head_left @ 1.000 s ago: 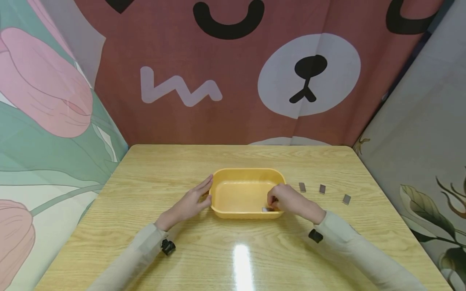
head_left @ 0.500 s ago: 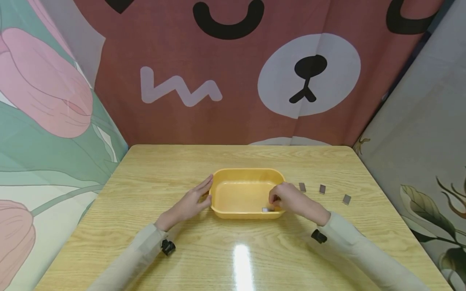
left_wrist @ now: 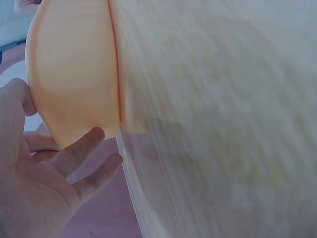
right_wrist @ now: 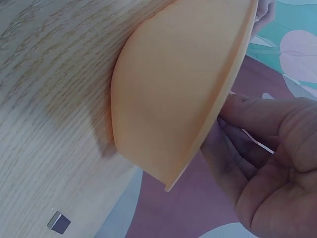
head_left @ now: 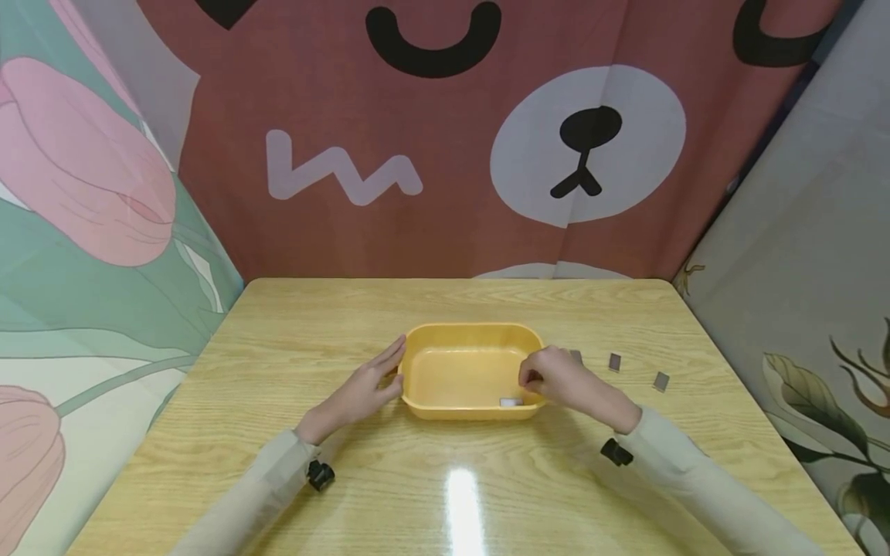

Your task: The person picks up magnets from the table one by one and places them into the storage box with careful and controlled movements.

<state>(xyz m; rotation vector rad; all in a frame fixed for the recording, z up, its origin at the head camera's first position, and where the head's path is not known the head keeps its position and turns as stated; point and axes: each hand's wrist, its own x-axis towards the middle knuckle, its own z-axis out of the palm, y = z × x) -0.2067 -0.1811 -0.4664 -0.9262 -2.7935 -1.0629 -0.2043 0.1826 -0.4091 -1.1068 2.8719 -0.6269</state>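
Wooden table (head_left: 375, 479); only head view shows pale block (head_left: 511, 402) inside yellow tray (head_left: 459, 414)

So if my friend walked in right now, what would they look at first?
Probably the giant cartoon face on the reddish-brown cloth behind the table. Next, the yellow tray on the table, with the left hand at its left end and the right hand over its right end. Then tiny things: a whitish piece inside, and darker pieces to the tray's right.
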